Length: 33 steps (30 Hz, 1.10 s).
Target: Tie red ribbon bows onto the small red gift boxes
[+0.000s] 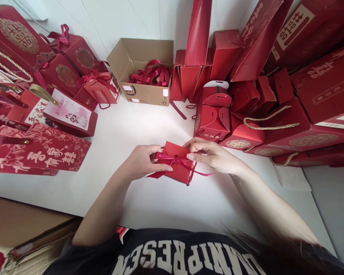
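Note:
A small red gift box [173, 173] is in front of me at the middle of the white table, tilted a little. A dark red satin ribbon [176, 160] is tied in a bow across its top, its tails hanging out to both sides. My left hand [145, 160] pinches the bow's left loop, thumb on top. On the other side my right hand [206, 154] pinches the right part of the bow between thumb and fingers. A dark red cord runs along the box's right edge. The fingers partly hide both sides of the box.
An open cardboard box [149, 93] with loose ribbon stands at the back. Red gift boxes [212, 116] crowd the right side of the white table [111, 126]. Red gift bags [57, 151] and ribboned boxes [100, 86] stand at left. A cardboard carton [20, 221] is at the lower left.

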### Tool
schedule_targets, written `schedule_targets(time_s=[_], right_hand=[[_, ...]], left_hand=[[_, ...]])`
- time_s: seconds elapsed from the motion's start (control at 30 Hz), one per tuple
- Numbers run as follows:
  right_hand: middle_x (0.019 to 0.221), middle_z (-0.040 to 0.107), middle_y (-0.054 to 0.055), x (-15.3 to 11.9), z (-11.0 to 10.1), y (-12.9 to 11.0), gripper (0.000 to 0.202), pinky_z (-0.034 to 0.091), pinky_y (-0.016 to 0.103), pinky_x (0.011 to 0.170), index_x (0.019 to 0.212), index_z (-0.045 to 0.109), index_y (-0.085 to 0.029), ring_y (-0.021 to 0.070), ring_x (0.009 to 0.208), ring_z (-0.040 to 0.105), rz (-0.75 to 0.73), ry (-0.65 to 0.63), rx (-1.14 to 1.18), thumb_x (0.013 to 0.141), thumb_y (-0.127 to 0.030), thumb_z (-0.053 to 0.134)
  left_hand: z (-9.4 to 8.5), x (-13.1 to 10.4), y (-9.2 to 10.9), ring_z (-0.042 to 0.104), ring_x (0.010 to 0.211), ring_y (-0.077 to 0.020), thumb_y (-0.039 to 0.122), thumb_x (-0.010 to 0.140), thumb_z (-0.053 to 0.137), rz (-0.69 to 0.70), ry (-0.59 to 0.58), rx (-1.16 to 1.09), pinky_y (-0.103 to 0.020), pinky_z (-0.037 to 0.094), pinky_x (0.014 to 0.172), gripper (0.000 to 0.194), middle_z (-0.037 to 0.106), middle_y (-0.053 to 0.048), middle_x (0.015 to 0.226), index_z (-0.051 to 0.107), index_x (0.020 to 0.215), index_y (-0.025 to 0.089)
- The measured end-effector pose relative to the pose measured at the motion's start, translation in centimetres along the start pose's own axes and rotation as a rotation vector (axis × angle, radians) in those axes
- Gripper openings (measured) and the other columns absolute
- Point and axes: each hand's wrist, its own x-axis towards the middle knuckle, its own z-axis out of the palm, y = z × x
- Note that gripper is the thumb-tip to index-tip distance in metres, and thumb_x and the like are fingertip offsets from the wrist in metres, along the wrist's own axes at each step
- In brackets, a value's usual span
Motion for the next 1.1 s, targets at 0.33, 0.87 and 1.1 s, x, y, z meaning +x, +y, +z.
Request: schedule_targets(time_s=[0.33, 0.87, 1.1], right_hand=[[0.109, 0.060, 0.004, 0.1, -0.1, -0.1, 0.029, 0.040, 0.034, 0.088, 0.070, 0.059, -0.018, 0.0183, 0.099, 0.057, 0.009, -0.007, 0.083, 0.091, -0.038, 0.063], [0.106, 0.066, 0.007, 0.3, -0.2, 0.2, 0.029, 0.046, 0.035, 0.087, 0.079, 0.064, -0.019, 0.0210, 0.097, 0.062, -0.042, 0.002, 0.098, 0.090, -0.046, 0.062], [0.118, 0.062, 0.009, -0.9, 0.9, -1.6, 0.016, 0.046, 0.038, 0.091, 0.105, 0.062, -0.024, 0.0238, 0.109, 0.058, -0.248, 0.334, -0.334, 0.096, -0.034, 0.055]], left_hand=[[-0.1, 0.2, -0.1, 0.039, 0.050, -0.0059, 0.046, 0.062, 0.084, -0.019, -0.016, -0.060, -0.018, 0.032, 0.044, 0.051, 0.040, 0.008, 0.054, 0.042, 0.060, 0.017], [-0.6, 0.4, -1.2, 0.039, 0.057, -0.0083, 0.048, 0.079, 0.070, 0.099, -0.044, -0.059, -0.022, 0.030, 0.051, 0.047, 0.043, 0.004, 0.060, 0.040, 0.060, 0.016], [-0.5, 0.3, -0.9, 0.043, 0.061, -0.0097, 0.038, 0.089, 0.060, 0.227, 0.058, -0.115, -0.024, 0.036, 0.057, 0.039, 0.048, 0.001, 0.063, 0.045, 0.060, 0.016]])
